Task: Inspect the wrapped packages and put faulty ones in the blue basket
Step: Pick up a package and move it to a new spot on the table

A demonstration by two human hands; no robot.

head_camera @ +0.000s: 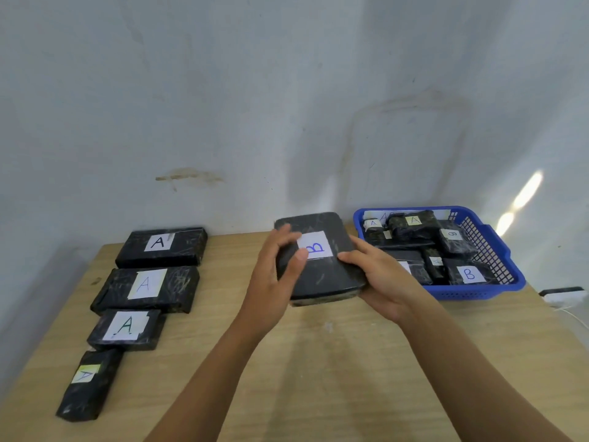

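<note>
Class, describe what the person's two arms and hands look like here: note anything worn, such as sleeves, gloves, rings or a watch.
The left hand and right hand are bare: no gloves, and no rings that show. The left forearm and right forearm are bare too, with no sleeve, watch or bracelet in view down to the picture's edge.

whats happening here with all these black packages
A person holds a black plastic-wrapped package with a white B label in both hands, left hand on its left edge, right hand under its right edge, above the light wooden table. Four black wrapped packages labelled A lie in a line on the left. The blue plastic basket on the right already holds several packages.
</note>
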